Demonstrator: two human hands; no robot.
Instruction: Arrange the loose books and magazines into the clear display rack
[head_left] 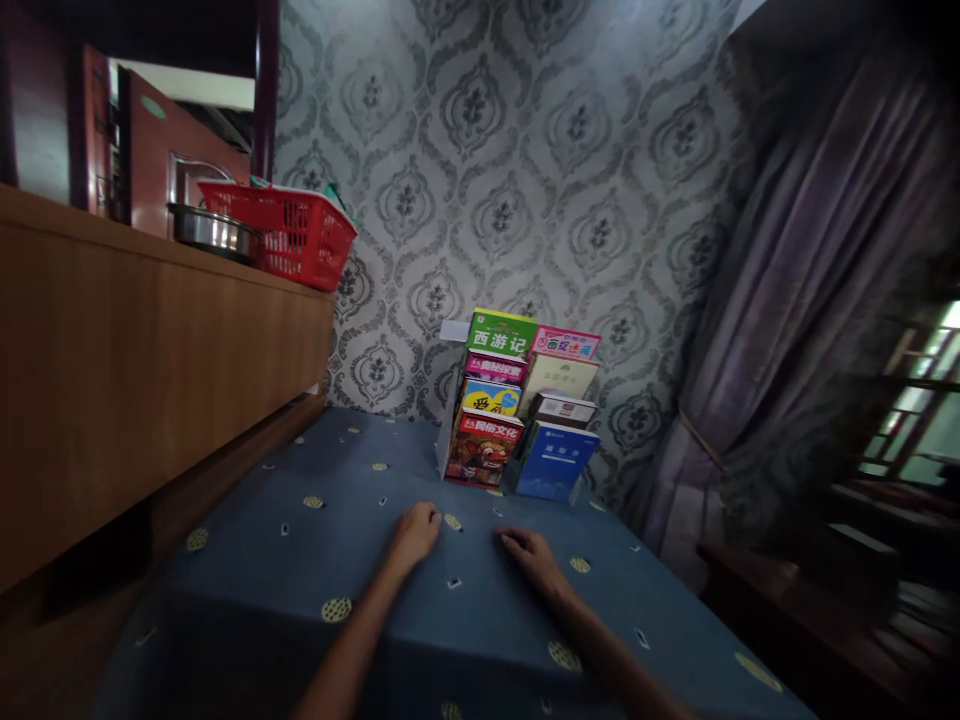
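My left hand (420, 530) rests on the blue tablecloth (352, 560) with its fingers curled in and nothing seen in them. To its right lies my right hand (531, 556), its fingers loosely stretched toward the left and holding nothing. Beyond both hands, several books stand in two stepped columns in a pale holder (444, 440). In front on the left is a red book (484, 450); on the right, a blue book (555, 460). Behind them rise a green book (501, 333) and a pink book (568, 343). Neither hand touches the books.
A wooden cabinet (165, 350) runs along the left side, with a red plastic basket (311, 235) and a metal pan (217, 235) on top. Patterned wallpaper (405, 270) stands behind the books. On the right hangs a purple curtain (787, 260) beside dark furniture (795, 620).
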